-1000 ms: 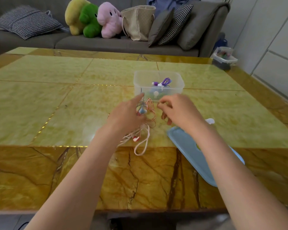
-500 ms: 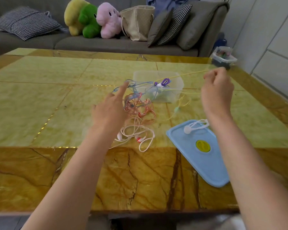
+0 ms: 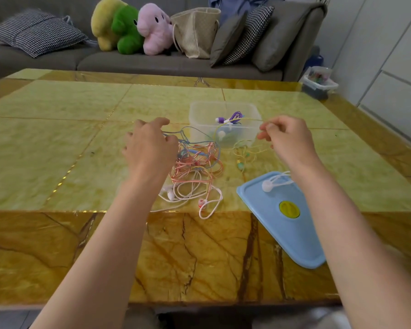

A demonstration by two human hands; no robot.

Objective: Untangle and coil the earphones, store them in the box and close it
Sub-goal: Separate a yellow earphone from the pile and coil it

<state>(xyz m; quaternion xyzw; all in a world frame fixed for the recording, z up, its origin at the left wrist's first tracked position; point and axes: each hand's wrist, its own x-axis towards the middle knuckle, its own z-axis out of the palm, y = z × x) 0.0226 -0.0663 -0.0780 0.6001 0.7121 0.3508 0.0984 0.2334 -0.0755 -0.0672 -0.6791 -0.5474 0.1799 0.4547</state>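
Table (image 3: 57, 143), yellow-green marble, sofa (image 3: 133, 64) behind with cushions and plush toys (image 3: 131, 27). Blue lid (image 3: 282, 224) lies flat at near right, a white earbud (image 3: 268, 185) resting on it. Clear box (image 3: 223, 110) stands open mid-table, purple earphones (image 3: 233, 116) inside. Tangle (image 3: 195, 167) of pink, blue and white cables sits on the table just in front of the box, left of the lid. Yellow earphones (image 3: 243, 154) lie loose beside the tangle, right of it. Left hand (image 3: 150, 148) over the tangle's left edge, fingers curled, hooking a blue cable. Right hand (image 3: 290, 138) beside the box's right wall, fingers pinching the yellow cable, which runs taut across the box.
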